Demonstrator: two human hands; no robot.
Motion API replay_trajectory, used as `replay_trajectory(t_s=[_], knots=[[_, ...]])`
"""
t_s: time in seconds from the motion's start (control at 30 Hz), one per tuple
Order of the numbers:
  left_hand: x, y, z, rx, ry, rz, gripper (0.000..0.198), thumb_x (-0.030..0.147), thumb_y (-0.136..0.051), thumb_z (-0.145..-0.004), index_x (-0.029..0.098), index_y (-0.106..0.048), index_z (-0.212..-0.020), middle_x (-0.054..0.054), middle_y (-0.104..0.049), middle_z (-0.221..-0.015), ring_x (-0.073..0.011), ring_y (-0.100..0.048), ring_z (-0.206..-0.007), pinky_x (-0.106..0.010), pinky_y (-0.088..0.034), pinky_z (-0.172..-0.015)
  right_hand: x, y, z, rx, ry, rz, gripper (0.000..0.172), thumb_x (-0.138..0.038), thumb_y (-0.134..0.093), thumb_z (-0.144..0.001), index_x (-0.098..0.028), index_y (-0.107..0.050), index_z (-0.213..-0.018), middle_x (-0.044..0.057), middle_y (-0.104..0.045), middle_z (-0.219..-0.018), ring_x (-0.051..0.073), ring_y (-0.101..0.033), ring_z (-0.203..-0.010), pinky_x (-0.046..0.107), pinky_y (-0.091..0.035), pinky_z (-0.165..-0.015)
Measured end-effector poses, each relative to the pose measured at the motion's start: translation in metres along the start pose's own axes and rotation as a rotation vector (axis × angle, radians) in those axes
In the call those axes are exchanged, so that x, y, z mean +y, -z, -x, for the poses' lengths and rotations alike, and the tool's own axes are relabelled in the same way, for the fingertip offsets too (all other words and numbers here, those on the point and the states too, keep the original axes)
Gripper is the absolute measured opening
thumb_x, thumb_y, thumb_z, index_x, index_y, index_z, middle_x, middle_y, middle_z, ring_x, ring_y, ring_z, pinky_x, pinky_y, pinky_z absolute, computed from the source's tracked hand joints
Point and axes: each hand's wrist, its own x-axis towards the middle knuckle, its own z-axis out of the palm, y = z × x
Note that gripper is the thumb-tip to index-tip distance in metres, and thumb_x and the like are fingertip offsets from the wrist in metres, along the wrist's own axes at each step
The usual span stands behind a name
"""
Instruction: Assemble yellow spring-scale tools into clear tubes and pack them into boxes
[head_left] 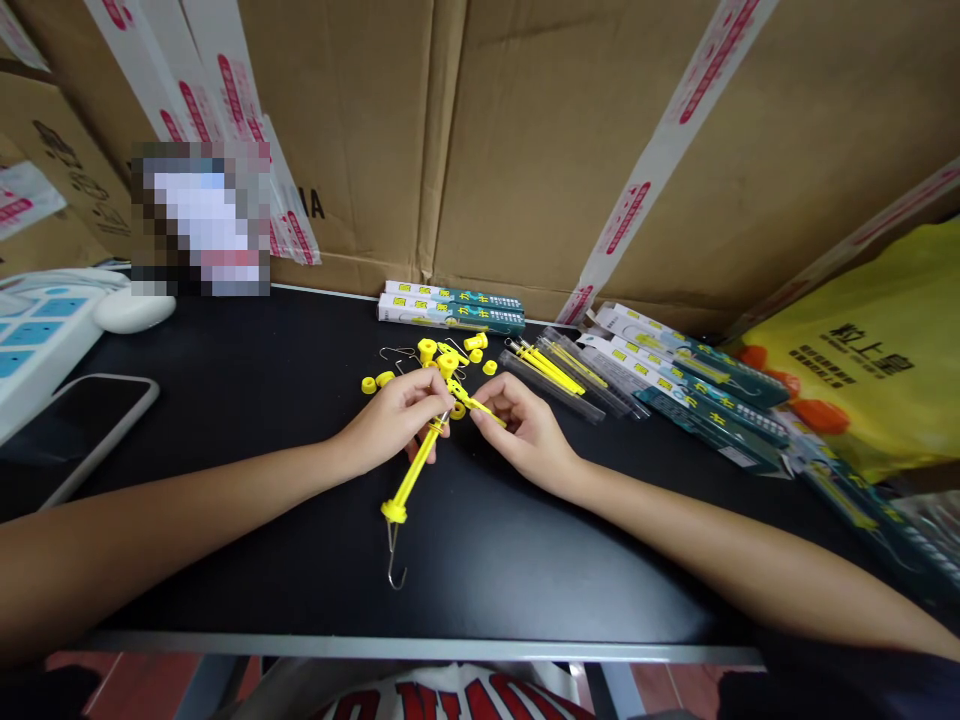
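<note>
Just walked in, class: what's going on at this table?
A person's left hand holds a yellow rod with a metal hook at its near end. The right hand holds a small yellow piece by the rod's far end. Yellow caps lie beyond the hands on the black table, with printed boxes farther back.

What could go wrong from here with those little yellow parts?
The small yellow caps lie loose close by both hands, so a nudge might send some rolling. The metal hook sticks out from the lower end of the yellow rod in the left hand; it could snag something. The thin yellow piece, pinched in the fingers of the right hand, might slip.
</note>
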Motion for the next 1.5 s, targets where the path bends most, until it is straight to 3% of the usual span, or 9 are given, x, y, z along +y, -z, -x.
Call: replay_trajectory(t_s=[0.47, 1.5], knots=[[0.0018, -0.0002, -0.0024, -0.005, 0.097, 0.058, 0.015, 0.025, -0.054, -0.085, 0.016, -0.05, -0.075, 0.0, -0.065, -0.068, -0.0107, -0.065, -0.048, -0.017, -0.049, -0.04, 0.0038, -0.0002, 0.001, 0.002, 0.029, 0.024, 0.008, -0.026, -0.054, -0.091, -0.021, -0.048, -0.09, -0.005, -0.049, -0.065, 0.01, -0.043, -0.055, 0.024, -0.033, -0.052], [0.0013, -0.0012, -0.0016, -0.031, 0.048, 0.018, 0.019, 0.031, -0.055, -0.087, 0.019, -0.041, -0.082, 0.001, -0.065, -0.067, -0.0116, -0.064, -0.05, -0.019, -0.05, -0.042, 0.0019, -0.0004, 0.001, -0.007, 0.084, 0.137, 0.004, -0.023, -0.053, -0.091, -0.021, -0.05, -0.09, -0.005, -0.052, -0.065, 0.009, -0.045, -0.056, 0.022, -0.036, -0.054]])
